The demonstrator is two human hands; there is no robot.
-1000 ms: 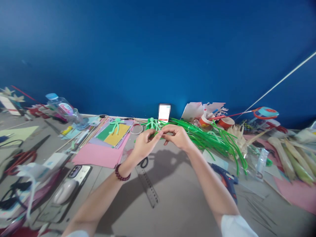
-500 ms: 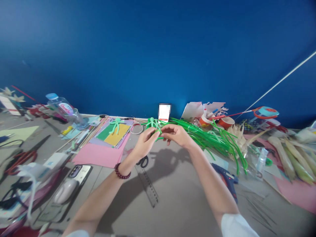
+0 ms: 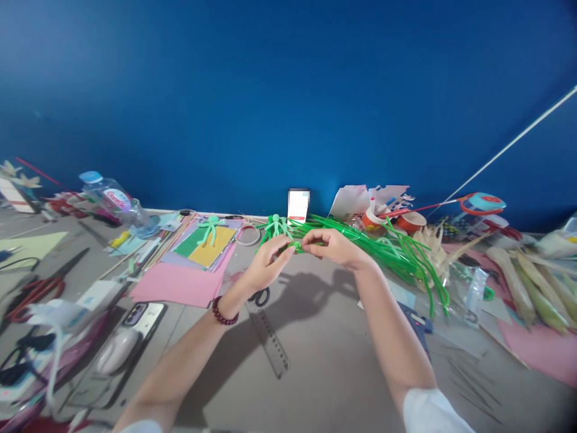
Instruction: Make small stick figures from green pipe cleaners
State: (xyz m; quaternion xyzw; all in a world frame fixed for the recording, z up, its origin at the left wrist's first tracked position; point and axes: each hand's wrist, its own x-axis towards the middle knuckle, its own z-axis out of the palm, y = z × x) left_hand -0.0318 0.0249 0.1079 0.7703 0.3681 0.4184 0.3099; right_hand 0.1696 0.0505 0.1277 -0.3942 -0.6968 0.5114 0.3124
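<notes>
Above the middle of the table, my left hand (image 3: 270, 260) is closed, thumb and fingers pinching a bent green pipe cleaner (image 3: 296, 245). My right hand (image 3: 332, 246) comes in from the other side, its fingers pinched on the same piece; its exact shape is partly hidden by the fingertips. Just behind my hands, light-green figures (image 3: 276, 225) of bent stems stand near the wall. To their left, another such figure (image 3: 210, 230) lies on a packet of green and yellow sheets (image 3: 205, 245). A bundle of green pipe cleaners (image 3: 374, 243) spreads out to the right.
Below my hands lie black-handled scissors (image 3: 261, 296) and a clear ruler (image 3: 271, 346). A lit phone (image 3: 298, 205) leans on the blue wall. At the right are a glue gun (image 3: 417, 325) and paper cups (image 3: 411, 222); at the left, pink paper (image 3: 178, 285) and a bottle (image 3: 112, 198).
My fingertips have moved slightly apart and the green piece between them shows more clearly. My right hand has shifted a little to the right. The whole view has shifted slightly.
</notes>
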